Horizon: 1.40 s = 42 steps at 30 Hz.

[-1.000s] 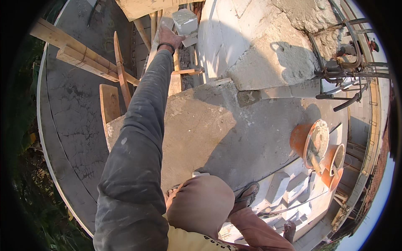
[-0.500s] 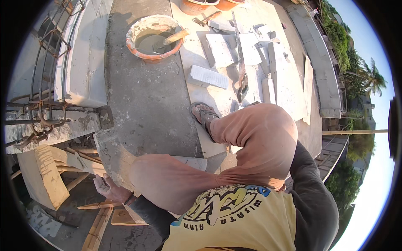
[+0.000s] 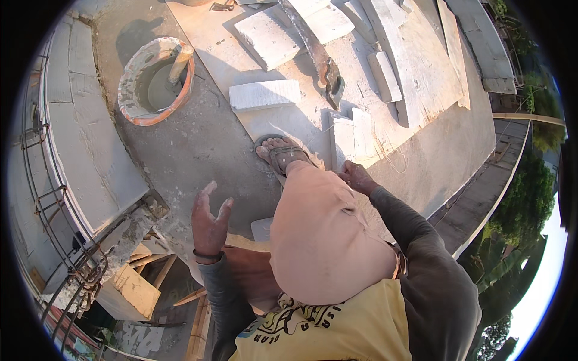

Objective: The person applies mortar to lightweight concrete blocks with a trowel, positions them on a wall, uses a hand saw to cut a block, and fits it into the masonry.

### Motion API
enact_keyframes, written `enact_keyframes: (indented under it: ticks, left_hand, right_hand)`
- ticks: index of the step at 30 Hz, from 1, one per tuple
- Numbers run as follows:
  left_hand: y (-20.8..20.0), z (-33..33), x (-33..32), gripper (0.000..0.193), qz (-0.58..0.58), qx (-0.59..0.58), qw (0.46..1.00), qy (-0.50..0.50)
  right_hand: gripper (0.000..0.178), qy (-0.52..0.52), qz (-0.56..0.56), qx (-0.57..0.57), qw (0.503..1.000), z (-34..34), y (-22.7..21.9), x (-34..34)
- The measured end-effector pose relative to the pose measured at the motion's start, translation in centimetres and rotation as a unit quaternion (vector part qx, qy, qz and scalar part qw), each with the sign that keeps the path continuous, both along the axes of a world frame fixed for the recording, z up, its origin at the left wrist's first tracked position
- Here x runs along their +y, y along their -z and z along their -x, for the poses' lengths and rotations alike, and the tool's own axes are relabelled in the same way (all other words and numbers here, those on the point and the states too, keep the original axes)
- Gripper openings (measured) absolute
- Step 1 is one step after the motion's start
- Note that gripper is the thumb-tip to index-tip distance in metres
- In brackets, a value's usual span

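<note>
My left hand (image 3: 212, 219) is raised over the grey concrete with thumb and fingers apart, holding nothing. Beside my knee, my right hand (image 3: 359, 178) has its fingers curled closed; what they grip, if anything, is hidden. Just ahead of it lie pale block pieces (image 3: 352, 133), with a thin loose string (image 3: 394, 157) next to them. A hand saw (image 3: 312, 48) rests on the board, its dark handle toward me. Left of it is a white lightweight block (image 3: 265, 95). At the left, an orange-rimmed bucket (image 3: 186, 90) contains grey mortar (image 3: 161, 90) and a wooden-handled tool (image 3: 179, 65).
A pale block wall (image 3: 90, 144) with steel rebar (image 3: 51, 207) runs along the left. Below it, an opening shows timber pieces (image 3: 129, 292). Cut blocks (image 3: 268, 36) and long slabs (image 3: 391, 60) lie on the sheet (image 3: 208, 30). A low wall (image 3: 487, 42) stands right.
My view has turned and shifted. My left hand has risen from beside the timber to above the concrete. My right hand, earlier hidden behind my leg, now shows near the block pieces.
</note>
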<state>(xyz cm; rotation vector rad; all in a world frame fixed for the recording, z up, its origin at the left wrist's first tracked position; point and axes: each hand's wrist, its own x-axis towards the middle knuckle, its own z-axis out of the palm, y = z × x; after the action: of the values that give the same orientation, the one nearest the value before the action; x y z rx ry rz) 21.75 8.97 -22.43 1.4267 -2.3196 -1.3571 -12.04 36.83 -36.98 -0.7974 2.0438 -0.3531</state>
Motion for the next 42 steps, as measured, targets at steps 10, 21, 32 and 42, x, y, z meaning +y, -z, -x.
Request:
enact_keyframes:
  ticks: [10, 21, 32, 42]
  left_hand:
    - [14.8, 2.0, 0.1, 0.056, -0.131, -0.097, 0.978, 0.131]
    - [14.8, 6.2, 0.4, 0.056, -0.2, -0.037, 0.978, 0.054]
    - [14.6, 4.1, 0.0, 0.055, -0.153, -0.022, 0.988, 0.018]
    - [10.4, 6.3, -0.3, 0.057, -0.206, 0.191, 0.946, -0.162]
  right_hand:
    - [0.024, 0.177, 0.09, 0.262, 0.945, 4.8, 1.9, 1.4]
    - [0.056, 0.22, -0.058, 0.515, 0.827, 24.7, 3.8, -7.3]
    - [0.069, 0.249, -0.013, 0.505, 0.826, 27.9, 2.4, -5.8]
    - [0.05, 0.418, 0.341, -0.34, 0.771, 16.3, -8.6, -7.3]
